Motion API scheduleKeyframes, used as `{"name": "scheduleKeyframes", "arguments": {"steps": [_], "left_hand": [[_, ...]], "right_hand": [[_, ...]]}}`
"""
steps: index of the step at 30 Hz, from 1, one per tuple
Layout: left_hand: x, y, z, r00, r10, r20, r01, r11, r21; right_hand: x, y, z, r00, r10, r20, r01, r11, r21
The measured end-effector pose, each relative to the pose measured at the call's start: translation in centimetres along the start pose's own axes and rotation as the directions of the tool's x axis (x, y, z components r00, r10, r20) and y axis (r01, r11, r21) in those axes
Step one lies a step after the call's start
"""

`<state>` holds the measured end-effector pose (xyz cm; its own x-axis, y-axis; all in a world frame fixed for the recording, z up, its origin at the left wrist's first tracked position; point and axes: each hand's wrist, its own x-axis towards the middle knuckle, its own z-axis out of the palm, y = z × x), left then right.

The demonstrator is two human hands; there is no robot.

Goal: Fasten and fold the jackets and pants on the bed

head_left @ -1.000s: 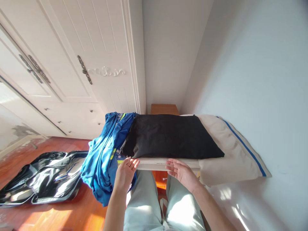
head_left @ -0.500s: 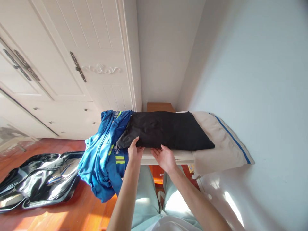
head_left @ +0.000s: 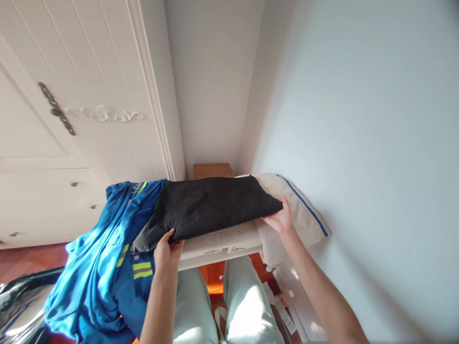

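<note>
A folded piece of black cloth (head_left: 215, 205), its exact kind unclear, lies across a narrow white table. My left hand (head_left: 168, 251) is closed on its near left edge, thumb on top and fingers underneath. At the cloth's near right corner, my right hand (head_left: 280, 219) grips the edge, its fingers partly hidden below. Under the cloth's left end spreads a blue garment (head_left: 103, 248) with yellow-green stripes, hanging over the table's side. To the right, a beige cloth (head_left: 299, 210) with a blue stripe lies partly beneath the black one.
The white table (head_left: 222, 243) has a carved front edge close to my knees. A white wardrobe (head_left: 107, 86) stands at the left, and a pale wall (head_left: 340, 119) rises at the right. A wooden box (head_left: 213, 170) sits behind. An open black bag (head_left: 25, 296) lies on the floor.
My right hand has moved right along the near edge to the black cloth's corner and closed on it. That near right edge is now lifted slightly. The view has turned right.
</note>
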<state>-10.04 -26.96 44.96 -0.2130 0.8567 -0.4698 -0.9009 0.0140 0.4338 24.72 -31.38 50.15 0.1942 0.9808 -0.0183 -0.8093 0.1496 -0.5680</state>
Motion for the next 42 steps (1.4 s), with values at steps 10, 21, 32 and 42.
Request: {"name": "scheduleKeyframes", "arguments": {"steps": [10, 21, 32, 42], "left_hand": [[1.0, 0.2, -1.0, 0.994, -0.049, -0.099, 0.061, 0.991, 0.123], [0.1, 0.3, -0.4, 0.993, -0.016, -0.115, 0.024, 0.997, 0.074], [-1.0, 0.3, 0.6, 0.995, 0.008, -0.095, -0.002, 0.998, 0.065], [0.5, -1.1, 1.0, 0.917, 0.273, -0.290, -0.239, 0.960, 0.148]], "right_hand": [[3.4, -5.4, -4.1, 0.944, 0.273, -0.188, -0.329, 0.833, -0.445], [11.3, -5.7, 1.4, 0.889, 0.416, -0.191, -0.417, 0.563, -0.713], [12.8, -4.6, 3.7, 0.867, 0.464, -0.180, -0.392, 0.413, -0.822], [14.5, -1.4, 4.3, 0.984, 0.179, -0.018, -0.144, 0.728, -0.671]]}}
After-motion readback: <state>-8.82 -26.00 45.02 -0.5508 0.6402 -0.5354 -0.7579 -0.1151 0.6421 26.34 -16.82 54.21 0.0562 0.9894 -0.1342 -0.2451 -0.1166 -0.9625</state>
